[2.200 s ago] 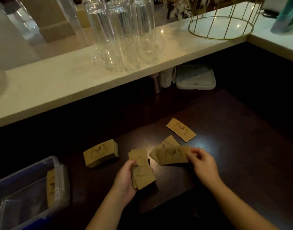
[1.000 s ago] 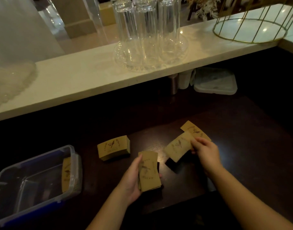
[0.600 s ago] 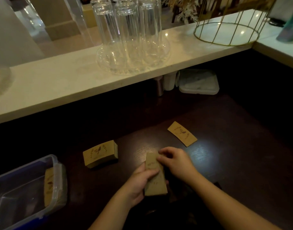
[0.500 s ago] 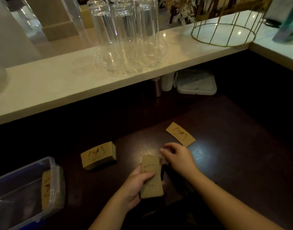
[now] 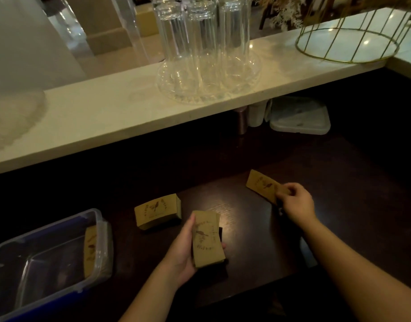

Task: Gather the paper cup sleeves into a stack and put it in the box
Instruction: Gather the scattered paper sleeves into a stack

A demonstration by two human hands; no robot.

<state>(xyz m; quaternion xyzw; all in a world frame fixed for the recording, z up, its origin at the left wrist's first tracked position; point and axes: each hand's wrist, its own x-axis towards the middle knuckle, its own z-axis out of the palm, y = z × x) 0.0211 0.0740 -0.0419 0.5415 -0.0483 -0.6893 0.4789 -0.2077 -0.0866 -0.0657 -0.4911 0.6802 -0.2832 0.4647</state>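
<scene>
Landmark: the small stack (image 5: 158,211) of cup sleeves lying flat on the dark table (image 5: 339,182).

- Left hand (image 5: 183,252), just right of and nearer than that stack, is closed around a second bundle of sleeves (image 5: 208,239), thumb on the left edge, fingers wrapped under. Bundle is held long side away from the body and face up, probably so the next sleeve can drop straight on top.
- Right hand (image 5: 296,203), well right of the stack, pinches the near end of the last loose sleeve (image 5: 262,185). Can't tell if the sleeve's far end is off the table yet.
- Clear plastic box (image 5: 99,231) sits left of the stack, open, with some sleeves (image 5: 91,249) already standing on edge against its right wall. Standing them up likely leaves room for more.

Judgement: gathering is nearly done. Loose sleeve joins the held bundle, then the flat stack needs merging before anything goes into the box. Risk: thin card, edge pinch could let it slip or bend.
</scene>
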